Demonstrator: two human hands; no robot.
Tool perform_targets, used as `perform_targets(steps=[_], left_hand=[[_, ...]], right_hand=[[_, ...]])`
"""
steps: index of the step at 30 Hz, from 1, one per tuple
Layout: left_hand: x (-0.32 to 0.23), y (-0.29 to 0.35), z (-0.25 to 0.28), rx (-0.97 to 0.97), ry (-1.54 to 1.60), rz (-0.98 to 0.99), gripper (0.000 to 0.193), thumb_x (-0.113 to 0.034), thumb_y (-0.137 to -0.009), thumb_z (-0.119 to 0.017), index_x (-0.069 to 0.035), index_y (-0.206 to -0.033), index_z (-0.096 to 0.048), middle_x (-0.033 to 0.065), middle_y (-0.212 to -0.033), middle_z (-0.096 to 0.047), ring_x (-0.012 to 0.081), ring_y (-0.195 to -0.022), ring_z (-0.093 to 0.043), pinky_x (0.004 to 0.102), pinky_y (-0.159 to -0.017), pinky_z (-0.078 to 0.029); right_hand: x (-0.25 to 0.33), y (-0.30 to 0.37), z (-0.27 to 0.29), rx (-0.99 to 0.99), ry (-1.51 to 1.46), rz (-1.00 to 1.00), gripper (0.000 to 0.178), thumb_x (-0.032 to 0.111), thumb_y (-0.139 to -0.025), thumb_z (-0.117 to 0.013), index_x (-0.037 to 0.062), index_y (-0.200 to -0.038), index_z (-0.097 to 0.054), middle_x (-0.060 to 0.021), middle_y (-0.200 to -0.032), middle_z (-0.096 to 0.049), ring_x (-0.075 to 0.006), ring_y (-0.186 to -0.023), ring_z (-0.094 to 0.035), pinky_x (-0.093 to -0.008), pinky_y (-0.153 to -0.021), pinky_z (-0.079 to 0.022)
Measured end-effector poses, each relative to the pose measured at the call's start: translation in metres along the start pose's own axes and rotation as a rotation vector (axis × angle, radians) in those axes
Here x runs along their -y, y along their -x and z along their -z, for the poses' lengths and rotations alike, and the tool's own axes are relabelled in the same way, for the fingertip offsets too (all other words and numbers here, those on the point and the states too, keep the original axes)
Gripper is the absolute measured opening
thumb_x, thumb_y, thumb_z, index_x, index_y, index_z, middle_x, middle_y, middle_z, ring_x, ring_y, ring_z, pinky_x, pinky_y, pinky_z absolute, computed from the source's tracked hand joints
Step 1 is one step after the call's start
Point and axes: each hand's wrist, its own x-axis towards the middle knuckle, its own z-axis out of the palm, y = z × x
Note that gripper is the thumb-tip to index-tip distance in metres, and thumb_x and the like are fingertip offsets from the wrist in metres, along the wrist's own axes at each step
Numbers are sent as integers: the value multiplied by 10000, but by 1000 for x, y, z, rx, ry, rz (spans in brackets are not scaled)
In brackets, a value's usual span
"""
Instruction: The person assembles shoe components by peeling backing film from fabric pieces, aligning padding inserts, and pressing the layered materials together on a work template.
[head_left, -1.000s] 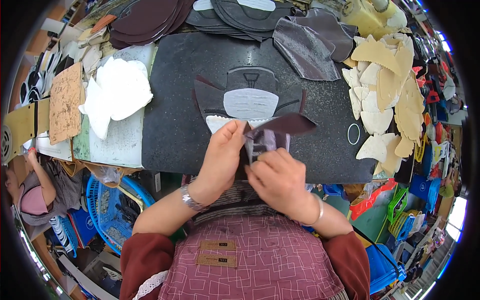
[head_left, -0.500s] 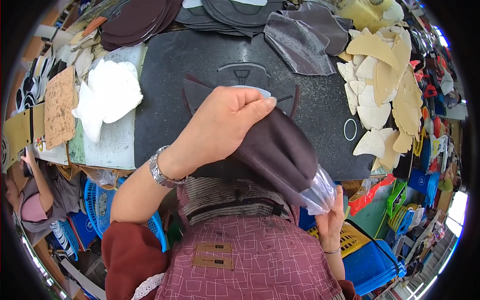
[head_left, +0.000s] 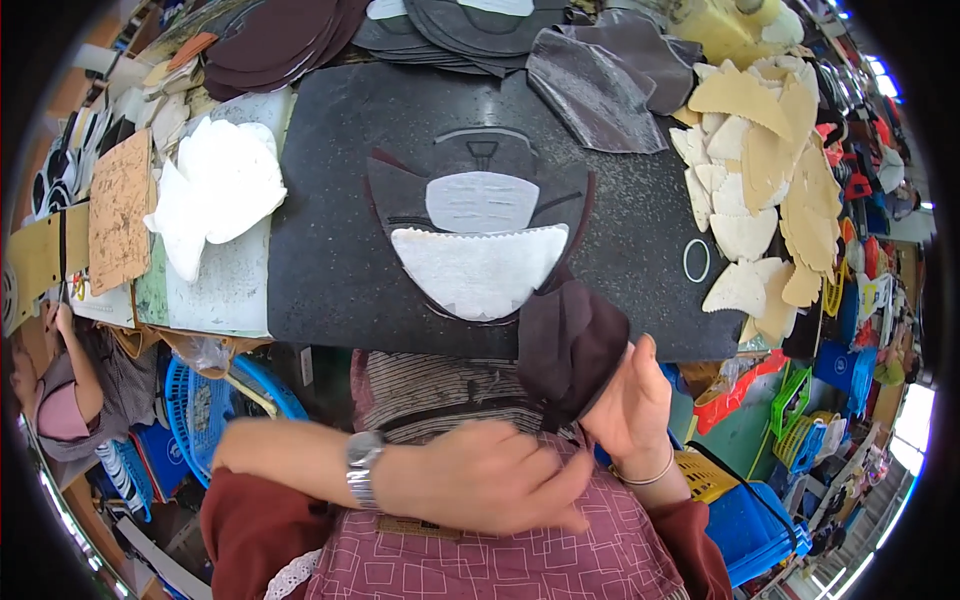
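Note:
On the black work mat (head_left: pixel 325 210) lies a dark cut piece (head_left: pixel 380 195) with a brown edge. A white oval patch (head_left: pixel 482 203) and a larger white crescent patch (head_left: pixel 480 270) with a toothed upper edge rest on it. A folded dark brown piece of leather-like material (head_left: pixel 572 345) hangs at the near edge of the mat, its upper end touching the cut piece. My right hand (head_left: pixel 640 400) holds its lower right side, thumb raised and fingers partly hidden. My left hand (head_left: pixel 490 480), slightly blurred, is empty before my apron with its fingers apart.
Stacks of dark brown (head_left: pixel 270 45) and black pieces (head_left: pixel 470 35) stand at the back, beside crumpled dark sheets (head_left: pixel 600 90). White pieces (head_left: pixel 225 190) lie left; cream toothed pieces (head_left: pixel 745 230) and a white ring (head_left: pixel 697 260) lie right. Blue baskets (head_left: pixel 205 400) stand below.
My left hand has let go of the dark brown piece and dropped toward my apron. The piece has swung down and folded, uncovering the white patches. My right hand has shifted slightly up and left.

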Motion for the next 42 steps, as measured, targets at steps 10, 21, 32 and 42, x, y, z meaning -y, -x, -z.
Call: perform_targets(steps=[10, 21, 32, 42], left_hand=[[21, 55, 5, -675, 1136, 1074, 494, -57, -733, -640, -17, -1191, -461, 74, -1083, -504, 117, -927, -475, 232, -745, -420], [51, 29, -4, -985, 1298, 1020, 183, -154, -918, -493, 0, -977, -574, 75, -972, -613, 130, -844, -588, 246, -754, -466], [70, 47, 17, -915, 1423, 1041, 176, -169, -943, -425, -27, -1041, -460, 104, -1012, -605, 161, -887, -616, 307, -754, -517], [15, 52, 31, -739, 854, 1224, 93, -91, -933, -344, -33, -1004, -325, 208, -825, -610, 240, -740, -614, 344, -736, -493]], right_hand=[[-6, -20, -46, 1, 76, -37, 483, 312, -969, -304, -35, -1305, -314, -153, -1297, -426, -246, -1198, -433, -383, -1006, -354], [-18, -23, -44, 36, -14, 12, 547, 377, -967, -229, -20, -1342, -267, -155, -1356, -365, -279, -1248, -369, -420, -1041, -294], [-6, -33, -12, -205, 65, 114, 467, 335, -951, -317, 4, -1270, -397, -148, -1321, -419, -297, -1209, -414, -446, -1013, -307], [-13, 8, 20, -151, 1207, 835, 116, 81, -755, -634, -14, -818, -614, -93, -674, -608, -183, -591, -578, -265, -582, -467]])
